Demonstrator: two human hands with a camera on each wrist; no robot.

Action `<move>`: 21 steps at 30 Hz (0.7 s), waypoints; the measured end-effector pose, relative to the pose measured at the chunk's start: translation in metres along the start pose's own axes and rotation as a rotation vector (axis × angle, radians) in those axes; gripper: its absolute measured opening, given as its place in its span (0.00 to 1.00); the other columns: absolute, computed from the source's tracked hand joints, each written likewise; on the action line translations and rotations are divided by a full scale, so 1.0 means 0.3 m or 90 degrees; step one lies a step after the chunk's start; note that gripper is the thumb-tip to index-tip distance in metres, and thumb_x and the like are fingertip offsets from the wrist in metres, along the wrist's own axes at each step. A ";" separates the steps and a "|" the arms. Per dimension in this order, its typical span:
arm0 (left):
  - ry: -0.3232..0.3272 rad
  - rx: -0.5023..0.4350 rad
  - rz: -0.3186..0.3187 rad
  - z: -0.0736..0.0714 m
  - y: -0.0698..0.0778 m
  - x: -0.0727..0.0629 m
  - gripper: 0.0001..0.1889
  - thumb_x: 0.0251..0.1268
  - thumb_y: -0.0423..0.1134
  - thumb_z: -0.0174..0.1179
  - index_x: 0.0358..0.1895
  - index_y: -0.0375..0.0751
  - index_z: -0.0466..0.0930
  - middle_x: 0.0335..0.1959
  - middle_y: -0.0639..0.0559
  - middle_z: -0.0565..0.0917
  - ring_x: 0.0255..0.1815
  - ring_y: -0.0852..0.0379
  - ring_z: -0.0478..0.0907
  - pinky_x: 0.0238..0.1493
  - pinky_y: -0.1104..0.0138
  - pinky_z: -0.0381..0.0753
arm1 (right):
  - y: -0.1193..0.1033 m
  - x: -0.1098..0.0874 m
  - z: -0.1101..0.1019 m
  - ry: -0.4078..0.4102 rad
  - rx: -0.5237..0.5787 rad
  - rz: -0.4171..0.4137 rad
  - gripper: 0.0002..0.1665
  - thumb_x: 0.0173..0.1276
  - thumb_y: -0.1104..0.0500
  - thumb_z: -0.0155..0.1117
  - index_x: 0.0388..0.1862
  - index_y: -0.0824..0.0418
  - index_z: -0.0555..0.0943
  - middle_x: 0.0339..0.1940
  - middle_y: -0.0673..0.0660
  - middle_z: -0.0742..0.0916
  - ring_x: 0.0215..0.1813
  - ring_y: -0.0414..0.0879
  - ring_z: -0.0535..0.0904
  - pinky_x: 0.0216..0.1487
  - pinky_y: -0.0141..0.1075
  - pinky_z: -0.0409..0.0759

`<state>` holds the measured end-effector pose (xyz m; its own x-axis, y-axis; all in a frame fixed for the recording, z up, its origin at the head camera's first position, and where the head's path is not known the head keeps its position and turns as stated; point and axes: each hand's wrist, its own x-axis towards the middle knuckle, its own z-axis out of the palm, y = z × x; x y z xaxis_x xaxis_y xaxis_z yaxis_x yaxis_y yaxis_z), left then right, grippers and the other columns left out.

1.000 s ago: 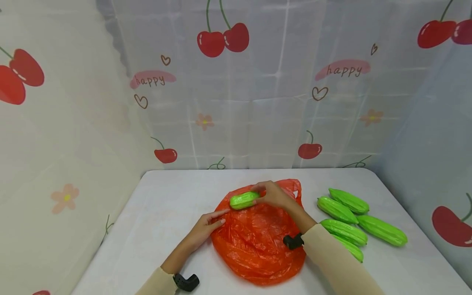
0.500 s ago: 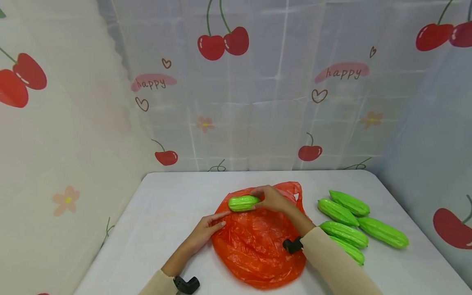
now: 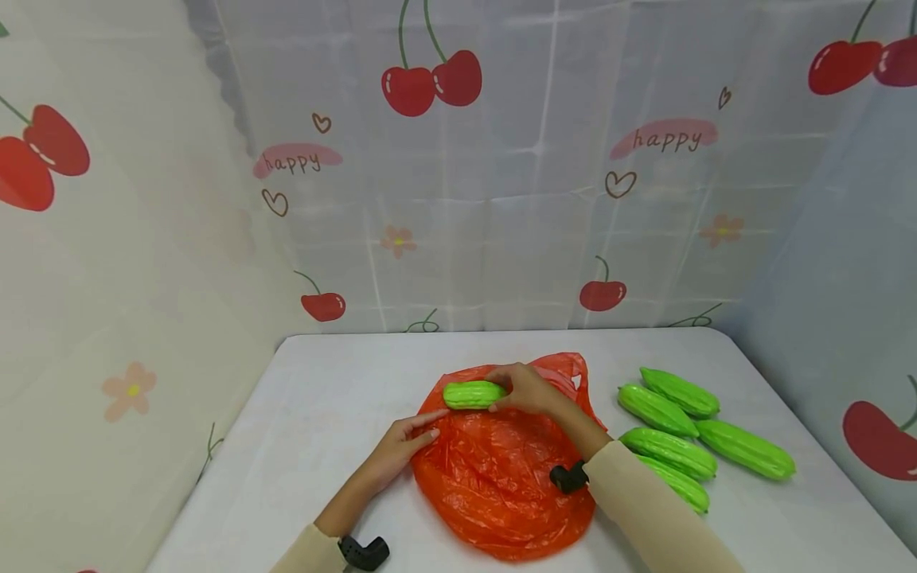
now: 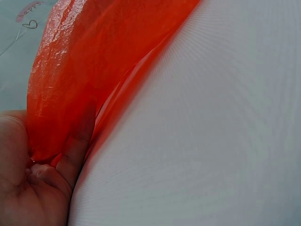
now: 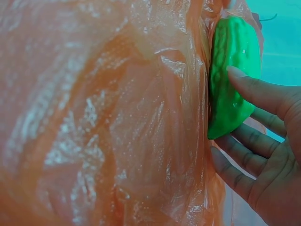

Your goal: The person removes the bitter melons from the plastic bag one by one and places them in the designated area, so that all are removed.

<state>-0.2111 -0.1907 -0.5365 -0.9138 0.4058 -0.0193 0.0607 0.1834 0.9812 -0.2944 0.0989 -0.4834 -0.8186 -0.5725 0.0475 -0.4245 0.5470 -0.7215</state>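
Near the far side of a crumpled red plastic bag (image 3: 501, 493) lies a ridged, bumpy green bitter melon (image 3: 469, 395). My right hand (image 3: 526, 388) holds its right end between thumb and fingers, with the thumb on top in the right wrist view. The melon (image 5: 233, 75) presses against the bag's thin film there. At the bag's left edge, my left hand (image 3: 390, 452) grips the film between thumb and fingers. The left wrist view shows some fingers (image 4: 77, 146) through or behind the red film. What lies inside the bag is hidden.
Several more bitter melons (image 3: 673, 450) lie in a cluster right of the bag, one partly behind the right sleeve (image 3: 652, 509). The white table (image 3: 344, 382) ends at cherry-printed curtains (image 3: 487, 263) at the back and sides.
The melon in my right hand has turned slightly to lie more level and shifted a little left. My left hand keeps its place on the bag. The head view has tilted slightly.
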 end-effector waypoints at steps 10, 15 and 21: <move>-0.006 0.001 0.003 0.016 -0.011 0.012 0.23 0.76 0.44 0.59 0.71 0.48 0.75 0.73 0.50 0.73 0.73 0.49 0.66 0.65 0.68 0.74 | -0.002 -0.028 -0.007 -0.003 0.004 0.016 0.24 0.61 0.62 0.78 0.56 0.63 0.84 0.51 0.56 0.88 0.51 0.50 0.82 0.59 0.50 0.81; -0.004 -0.001 0.006 0.016 -0.014 0.014 0.23 0.76 0.45 0.58 0.71 0.48 0.75 0.73 0.49 0.72 0.72 0.49 0.67 0.64 0.66 0.75 | -0.003 -0.036 -0.008 -0.003 -0.006 0.007 0.23 0.62 0.60 0.77 0.56 0.63 0.84 0.50 0.55 0.88 0.50 0.49 0.81 0.58 0.50 0.81; 0.009 0.017 0.007 0.003 -0.014 0.005 0.23 0.76 0.45 0.59 0.71 0.49 0.76 0.72 0.49 0.73 0.72 0.48 0.67 0.67 0.63 0.73 | -0.019 -0.044 -0.010 0.005 0.004 0.001 0.22 0.63 0.59 0.77 0.55 0.60 0.85 0.49 0.53 0.88 0.48 0.46 0.81 0.56 0.47 0.82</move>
<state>-0.2125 -0.1902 -0.5408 -0.9186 0.3951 -0.0057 0.0811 0.2026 0.9759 -0.2823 0.1052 -0.4777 -0.8220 -0.5671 0.0524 -0.4215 0.5440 -0.7255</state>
